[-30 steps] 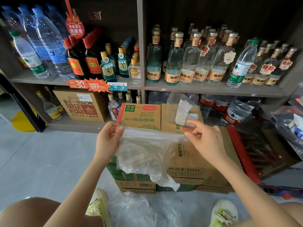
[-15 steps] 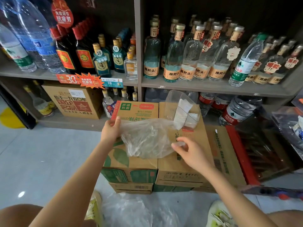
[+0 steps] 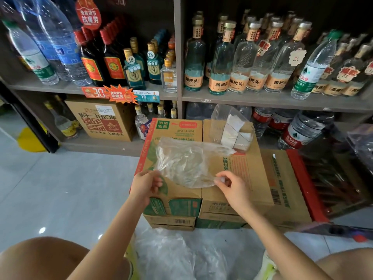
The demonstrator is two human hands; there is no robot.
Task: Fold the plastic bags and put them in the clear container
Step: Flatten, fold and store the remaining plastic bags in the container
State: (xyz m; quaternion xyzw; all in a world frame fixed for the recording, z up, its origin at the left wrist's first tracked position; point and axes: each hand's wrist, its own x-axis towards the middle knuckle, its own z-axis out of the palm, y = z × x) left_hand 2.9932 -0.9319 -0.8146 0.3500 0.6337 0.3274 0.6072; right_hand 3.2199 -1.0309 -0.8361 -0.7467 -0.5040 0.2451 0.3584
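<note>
- The plastic bag point(image 3: 187, 162) lies spread, thin and crinkled, across the tops of the stacked cardboard cartons point(image 3: 248, 178). Its far corner reaches almost to the clear container point(image 3: 222, 122).
- Our left hand point(image 3: 146, 185) has its fingers curled at the bag's near left corner and seems to pinch the film there, though the fingers are a little blurred.
- Our right hand point(image 3: 232, 187) pinches the near right corner between thumb and fingertips, lifting that edge slightly off the carton.
- The clear container stands at the back of the cartons, just beyond the bag, and already holds several folded bags point(image 3: 235, 131), whitish and stacked.
- We judge the film to be very light, limp and slippery. It will not hold a crease by itself and may slide on the smooth cardboard or puff up with trapped air.
- The best hold is at the corners and edges, with both hands keeping it taut, then a flat palm pressing along each fold to push the air out.
- A folded packet will likely spring open, so we would keep it pinched until it is wedged among those in the container.
- More loose bags point(image 3: 177, 257) lie in a heap on the floor point(image 3: 60, 188) between our feet, so much of the job seems to remain.
</note>
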